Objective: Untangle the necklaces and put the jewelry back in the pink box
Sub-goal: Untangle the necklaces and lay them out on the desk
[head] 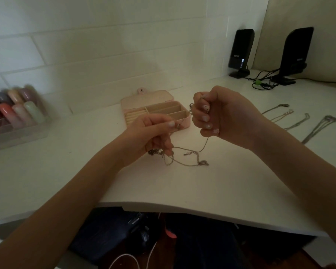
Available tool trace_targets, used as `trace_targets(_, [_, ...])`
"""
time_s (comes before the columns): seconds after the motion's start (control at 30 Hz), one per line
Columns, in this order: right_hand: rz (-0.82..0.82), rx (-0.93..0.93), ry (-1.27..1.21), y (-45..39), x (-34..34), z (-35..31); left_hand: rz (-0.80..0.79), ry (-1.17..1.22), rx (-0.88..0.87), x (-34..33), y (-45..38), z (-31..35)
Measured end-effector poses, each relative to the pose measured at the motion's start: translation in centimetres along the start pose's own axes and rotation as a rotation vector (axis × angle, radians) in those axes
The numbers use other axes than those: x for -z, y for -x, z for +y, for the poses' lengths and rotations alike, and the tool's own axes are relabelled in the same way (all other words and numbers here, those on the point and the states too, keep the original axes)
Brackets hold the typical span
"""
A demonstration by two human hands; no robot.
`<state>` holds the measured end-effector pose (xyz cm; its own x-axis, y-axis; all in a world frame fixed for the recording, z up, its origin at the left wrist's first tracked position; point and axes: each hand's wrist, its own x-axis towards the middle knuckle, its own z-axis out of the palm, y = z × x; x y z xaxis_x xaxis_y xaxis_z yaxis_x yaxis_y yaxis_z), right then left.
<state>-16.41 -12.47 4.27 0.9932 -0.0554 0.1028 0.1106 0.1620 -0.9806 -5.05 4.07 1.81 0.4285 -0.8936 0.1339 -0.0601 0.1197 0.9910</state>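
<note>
— Above the white surface (202, 183), what do the hands have hold of?

— Both are raised over it. The left hand (153, 135) is curled, thumb and forefinger pinching one strand of the tangled necklaces (184, 155), with a bunched clump of chain under its lower fingers. The right hand (219, 115) is closed into a fist round another strand, which drops from below its little finger to the loops lying on the surface between the two hands. A small clasp and a pendant show at the near end of the tangle.

— And the pink box?

— The pink jewelry box (157, 111) sits just behind the hands, against the tiled wall, its lid tipped back and open. Inside are cream dividers: ring rolls on the left, longer compartments on the right. I cannot tell whether anything lies in them.

— Anything else out?

— Four separated necklaces (299, 121) lie stretched out in a row to the right, well apart from the box. Farther back stand two black speakers (241, 49) with their cables. At far left a clear organizer (16, 131) holds blurred, pastel-coloured bottles.
</note>
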Motion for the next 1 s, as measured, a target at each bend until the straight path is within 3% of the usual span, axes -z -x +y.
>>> trace_targets(0.37, [-0.007, -0.035, 0.091, 0.0, -0.1, 0.2, -0.1, -0.027, -0.039, 0.6, -0.3, -0.4])
trace_targets(0.6, [0.261, 0.077, 0.688, -0.7, -0.5, 1.3, -0.022, -0.113, -0.012, 0.4, -0.5, -0.7])
trace_targets(0.8, [0.435, 0.162, 1.182, -0.7, -0.6, 2.3, 0.138, -0.213, -0.076, 0.4, -0.5, -0.7])
trace_targets(1.0, [0.423, 0.087, 1.299, -0.9, -0.3, 3.0, 0.2, -0.234, -0.063, 0.3, -0.5, -0.7])
